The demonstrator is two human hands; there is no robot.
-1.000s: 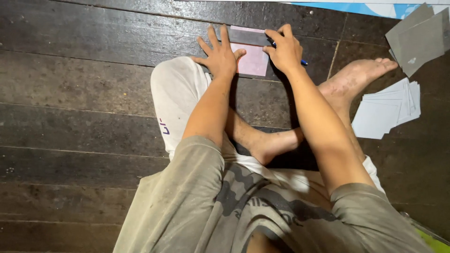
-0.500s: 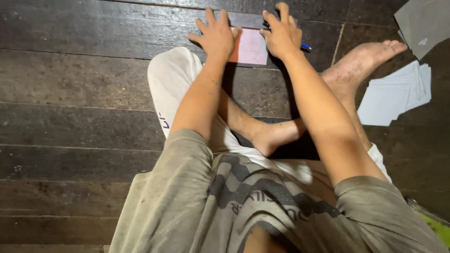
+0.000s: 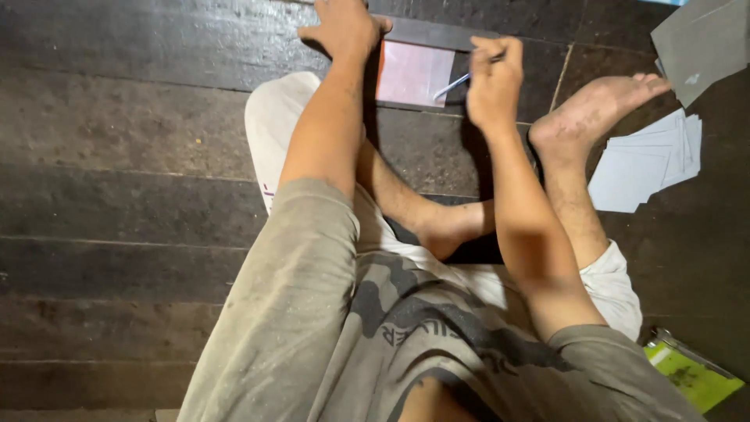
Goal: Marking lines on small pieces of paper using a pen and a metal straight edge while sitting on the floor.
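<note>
The top edge of the frame cuts off the fingertips of the left hand [image 3: 344, 30], so how far its fingers spread cannot be told; what shows is the back of the hand, palm down, pressing on the left edge of a pink sheet of paper [image 3: 414, 74] that lies flat on the dark wooden floor [image 3: 117, 156] just beyond the person's knee; a darker strip along the sheet's upper edge is too dim to identify. The right hand [image 3: 494, 78] is curled into a loose fist around a blue pen [image 3: 453, 84]; only the pen's lower end shows, its tip on or just above the sheet's right side, the rest hidden inside the fingers. Both forearms reach forward, nearly straight, over crossed legs; the right bare foot [image 3: 594, 109] lies beside the right wrist. A fanned stack of pale sheets [image 3: 644, 164] sits right of the foot; a grey sheet [image 3: 703, 43] is cropped at the corner.
</note>
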